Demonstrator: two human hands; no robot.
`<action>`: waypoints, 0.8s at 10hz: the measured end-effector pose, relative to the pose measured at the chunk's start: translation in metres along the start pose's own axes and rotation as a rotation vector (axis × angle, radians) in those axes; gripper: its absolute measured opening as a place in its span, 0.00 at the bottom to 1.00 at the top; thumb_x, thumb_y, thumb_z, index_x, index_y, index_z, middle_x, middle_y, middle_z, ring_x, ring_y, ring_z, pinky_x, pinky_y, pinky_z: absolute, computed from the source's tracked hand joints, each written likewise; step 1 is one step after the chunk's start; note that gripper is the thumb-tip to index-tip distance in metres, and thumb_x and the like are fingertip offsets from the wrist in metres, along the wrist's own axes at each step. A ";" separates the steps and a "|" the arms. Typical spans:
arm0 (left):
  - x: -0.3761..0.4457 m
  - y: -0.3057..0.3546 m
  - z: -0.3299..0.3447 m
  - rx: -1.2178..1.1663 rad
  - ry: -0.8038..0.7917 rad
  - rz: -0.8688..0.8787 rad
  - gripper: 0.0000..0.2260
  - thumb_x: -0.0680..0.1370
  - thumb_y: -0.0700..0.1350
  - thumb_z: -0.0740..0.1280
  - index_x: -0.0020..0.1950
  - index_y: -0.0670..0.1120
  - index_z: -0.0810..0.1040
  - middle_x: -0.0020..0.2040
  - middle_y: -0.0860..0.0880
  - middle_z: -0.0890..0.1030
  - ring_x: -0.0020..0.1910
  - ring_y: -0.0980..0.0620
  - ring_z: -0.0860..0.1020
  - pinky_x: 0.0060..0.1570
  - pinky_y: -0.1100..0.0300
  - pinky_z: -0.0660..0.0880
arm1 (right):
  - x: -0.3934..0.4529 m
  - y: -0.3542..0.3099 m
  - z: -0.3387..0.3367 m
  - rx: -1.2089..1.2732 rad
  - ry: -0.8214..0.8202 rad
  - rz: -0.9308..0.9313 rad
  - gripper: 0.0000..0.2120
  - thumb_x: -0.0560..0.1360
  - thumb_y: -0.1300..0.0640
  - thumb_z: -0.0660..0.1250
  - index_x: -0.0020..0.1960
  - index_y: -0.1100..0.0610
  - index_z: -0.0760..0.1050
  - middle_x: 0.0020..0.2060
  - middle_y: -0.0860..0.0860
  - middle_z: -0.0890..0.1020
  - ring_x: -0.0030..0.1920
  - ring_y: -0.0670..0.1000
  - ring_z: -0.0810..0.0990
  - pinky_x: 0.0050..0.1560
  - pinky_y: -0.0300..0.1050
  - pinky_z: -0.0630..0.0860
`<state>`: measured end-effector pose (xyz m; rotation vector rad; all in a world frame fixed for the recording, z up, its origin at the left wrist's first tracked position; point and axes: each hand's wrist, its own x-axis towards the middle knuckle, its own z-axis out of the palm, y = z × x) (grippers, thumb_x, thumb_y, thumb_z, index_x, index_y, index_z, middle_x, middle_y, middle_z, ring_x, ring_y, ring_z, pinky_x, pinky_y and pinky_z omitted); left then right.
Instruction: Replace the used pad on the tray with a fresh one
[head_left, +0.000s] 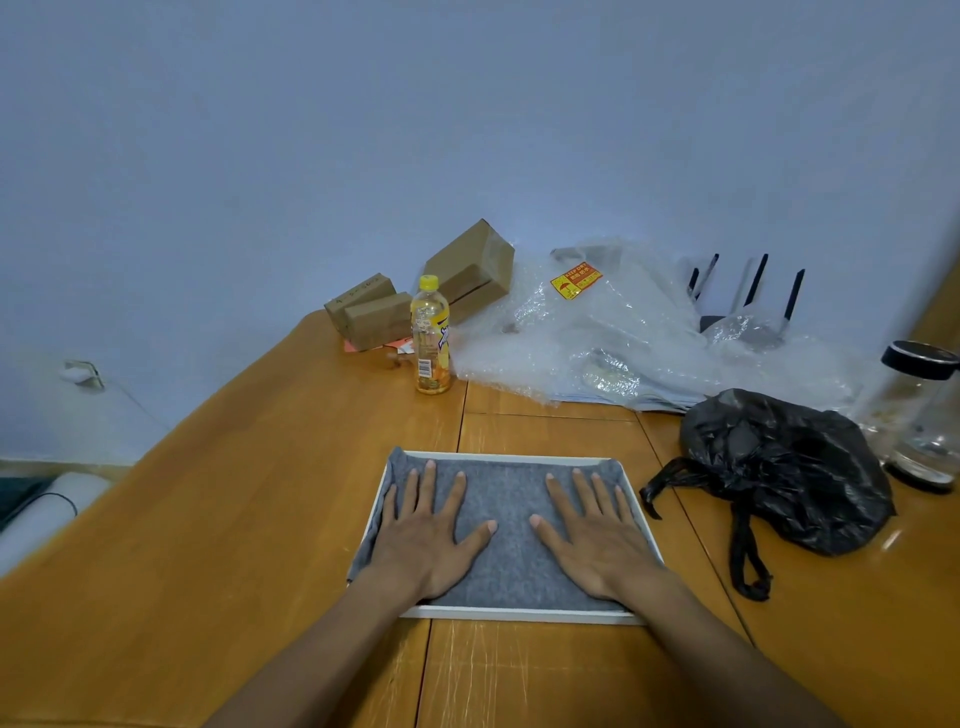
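A white rectangular tray (519, 616) lies on the wooden table in front of me. A grey felt pad (511, 551) fills it; its left edge rides up over the tray's left rim. My left hand (426, 535) lies flat on the pad's left half, fingers spread. My right hand (592, 535) lies flat on the right half, fingers spread too. Neither hand holds anything.
A crumpled black plastic bag (784, 473) sits just right of the tray. Behind stand a yellow-capped drink bottle (430, 338), cardboard boxes (467, 270), bubble wrap (613, 332) and a router (743, 301). A glass jar with a black lid (919, 410) is at the far right.
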<state>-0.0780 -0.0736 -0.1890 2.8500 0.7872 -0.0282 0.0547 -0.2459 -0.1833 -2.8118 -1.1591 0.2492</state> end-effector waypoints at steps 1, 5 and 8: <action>0.006 0.001 -0.001 -0.004 0.000 -0.001 0.50 0.60 0.77 0.29 0.80 0.57 0.36 0.80 0.47 0.34 0.79 0.47 0.35 0.76 0.44 0.33 | 0.006 0.003 -0.002 0.005 0.005 0.007 0.49 0.60 0.26 0.25 0.78 0.44 0.33 0.79 0.51 0.36 0.78 0.52 0.32 0.76 0.53 0.31; 0.013 0.004 -0.003 -0.016 -0.019 0.012 0.50 0.60 0.77 0.30 0.80 0.57 0.37 0.80 0.46 0.35 0.79 0.46 0.35 0.76 0.44 0.33 | 0.009 0.005 -0.003 0.034 0.029 0.017 0.50 0.60 0.26 0.25 0.79 0.44 0.36 0.80 0.52 0.39 0.78 0.53 0.34 0.77 0.54 0.32; -0.023 0.011 -0.072 -0.697 0.446 0.259 0.20 0.82 0.52 0.61 0.75 0.54 0.68 0.74 0.56 0.68 0.73 0.58 0.66 0.74 0.52 0.64 | -0.023 -0.002 -0.064 0.629 0.482 -0.255 0.18 0.81 0.50 0.61 0.71 0.49 0.70 0.69 0.46 0.72 0.68 0.44 0.69 0.71 0.51 0.68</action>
